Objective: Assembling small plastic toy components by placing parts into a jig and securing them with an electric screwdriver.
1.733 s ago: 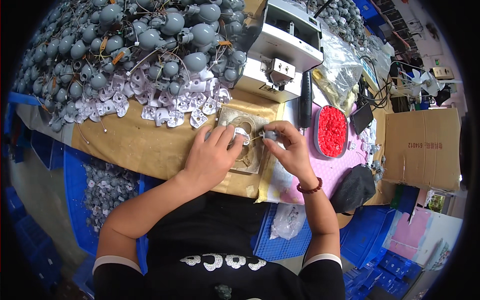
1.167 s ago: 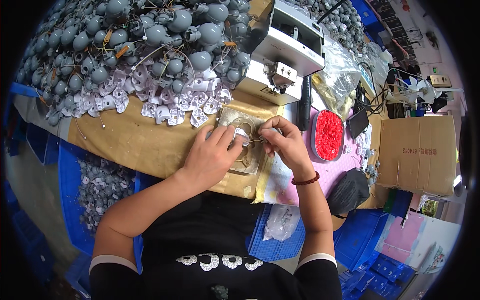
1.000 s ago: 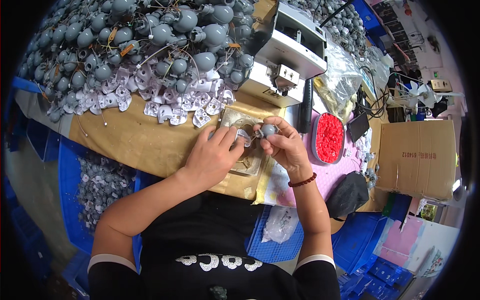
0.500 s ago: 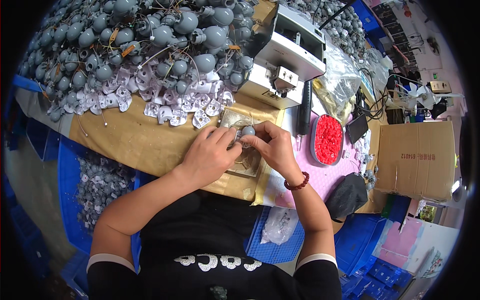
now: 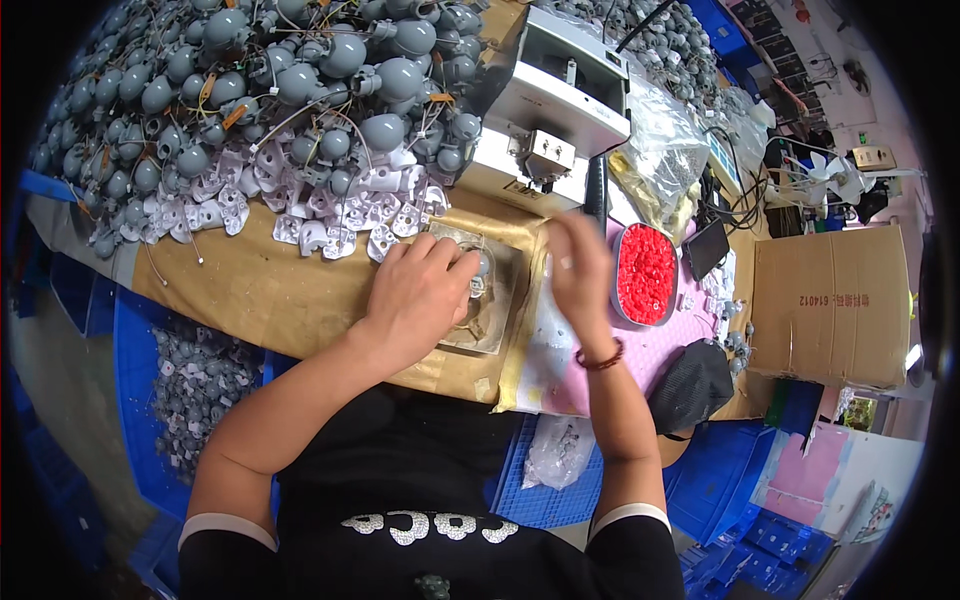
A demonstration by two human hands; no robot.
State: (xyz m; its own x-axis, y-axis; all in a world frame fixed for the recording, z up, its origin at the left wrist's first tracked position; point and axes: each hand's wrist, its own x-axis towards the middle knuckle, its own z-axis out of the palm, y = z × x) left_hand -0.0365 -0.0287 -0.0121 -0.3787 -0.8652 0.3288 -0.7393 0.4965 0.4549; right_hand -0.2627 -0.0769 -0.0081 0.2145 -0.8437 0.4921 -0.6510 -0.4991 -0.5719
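My left hand (image 5: 418, 295) has its fingers curled on a small grey ball-shaped part (image 5: 482, 264), pressing it at the clear fixture plate (image 5: 508, 285) on the workbench. The fingers hide much of that part, and a pale piece shows beside it. My right hand (image 5: 580, 268), with a dark red bead bracelet on the wrist, is raised to the right of the plate and smeared by motion. It is close to the black stick-shaped tool (image 5: 597, 190) and covers its lower end. Whether the right fingers touch the tool, I cannot tell.
Grey ball-shaped housings (image 5: 297, 84) with wires heap up at the back left, white plastic pieces (image 5: 312, 236) before them. A white-and-grey machine (image 5: 535, 165) stands behind the plate. Right of my hands are a tub of red small parts (image 5: 646, 275), a black cap-like item (image 5: 690, 388) and a cardboard box (image 5: 832, 310).
My right hand has let go of the grey ball-shaped part and moved right and up toward the black tool. My left hand stays on the part. The whole view has shifted slightly.
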